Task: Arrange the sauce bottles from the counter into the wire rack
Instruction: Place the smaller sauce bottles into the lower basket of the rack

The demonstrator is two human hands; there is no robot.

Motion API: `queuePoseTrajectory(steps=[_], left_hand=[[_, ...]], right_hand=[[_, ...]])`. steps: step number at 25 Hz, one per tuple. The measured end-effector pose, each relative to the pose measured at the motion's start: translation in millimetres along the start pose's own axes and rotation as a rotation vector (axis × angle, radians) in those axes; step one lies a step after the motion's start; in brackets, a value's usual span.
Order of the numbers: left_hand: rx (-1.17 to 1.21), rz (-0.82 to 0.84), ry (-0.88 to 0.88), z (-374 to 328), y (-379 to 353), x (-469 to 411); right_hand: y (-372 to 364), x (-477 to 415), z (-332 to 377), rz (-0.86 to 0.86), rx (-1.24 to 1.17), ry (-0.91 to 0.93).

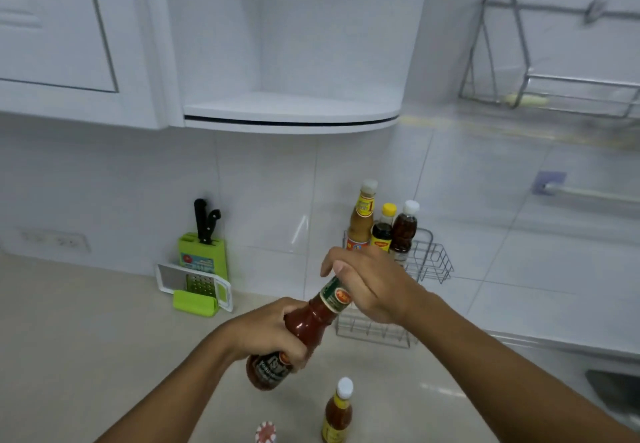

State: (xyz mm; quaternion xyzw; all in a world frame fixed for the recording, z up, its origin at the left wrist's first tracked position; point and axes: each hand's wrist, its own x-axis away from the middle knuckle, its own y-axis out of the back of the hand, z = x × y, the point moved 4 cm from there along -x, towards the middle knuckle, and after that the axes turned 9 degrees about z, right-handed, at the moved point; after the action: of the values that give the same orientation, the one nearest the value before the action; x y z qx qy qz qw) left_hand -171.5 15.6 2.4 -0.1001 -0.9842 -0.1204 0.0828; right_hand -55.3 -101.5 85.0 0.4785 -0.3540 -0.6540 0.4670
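Note:
A red chili sauce bottle [308,321] hangs tilted above the counter, its neck pointing up and right. My left hand [266,333] grips its body. My right hand [370,283] is closed over its top, hiding the cap. Behind my right hand the wire rack [429,259] stands in the corner against the tiled wall. It holds three bottles: a tall orange sauce [362,221], a dark yellow-capped bottle [382,231] and a brown white-capped bottle [405,228]. On the counter near me stand a small yellow-labelled bottle [337,415] and a red-and-white cap [266,433] of another.
A green knife block [204,252] with a grater [197,287] leaning in front stands at the wall to the left. A rounded white shelf [291,110] hangs overhead. A wall dish rack [554,89] is at upper right, a sink edge [613,390] at lower right.

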Motion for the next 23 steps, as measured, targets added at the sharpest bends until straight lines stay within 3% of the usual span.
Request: queuePoseTrajectory(steps=[1,3,6,8,10,11,13,15,17,21,23], left_hand=[[0.004,-0.022,-0.01,-7,-3,-3],[-0.202,-0.299,-0.003,-16,-3,-11],[-1.045,-0.817,0.112,-24,-2,-17],[-1.335,-0.933,0.043,-30,-10,-24],[-1.28,-0.863,0.081,-29,-10,-26],[-1.092,-0.744,0.13,-32,-6,-25],[-0.54,-0.407,0.158,-27,-7,-28],[-0.277,-0.193,0.122,-27,-13,-37],[-0.365,-0.279,0.125,-26,-13,-47],[-0.936,-0.754,0.184,-33,-11,-66],[-1.066,-0.853,0.159,-32,-12,-77]], right_hand=[[7,2,-6,-0.034,-0.08,-0.029],[14,1,-15,-0.124,-0.191,-0.203],[2,9,-33,-0.094,-0.386,-0.694],[-12,24,-50,0.025,-0.658,-0.942],[-14,33,-57,0.104,-0.783,-0.963],[-9,35,-56,0.111,-0.734,-0.888],[7,34,-50,0.069,-0.333,-0.603],[16,32,-47,-0.002,0.041,-0.372],[13,29,-64,-0.031,-0.025,-0.425],[-2,21,-97,-0.13,-0.276,-0.741],[-2,19,-108,-0.164,-0.329,-0.879]])
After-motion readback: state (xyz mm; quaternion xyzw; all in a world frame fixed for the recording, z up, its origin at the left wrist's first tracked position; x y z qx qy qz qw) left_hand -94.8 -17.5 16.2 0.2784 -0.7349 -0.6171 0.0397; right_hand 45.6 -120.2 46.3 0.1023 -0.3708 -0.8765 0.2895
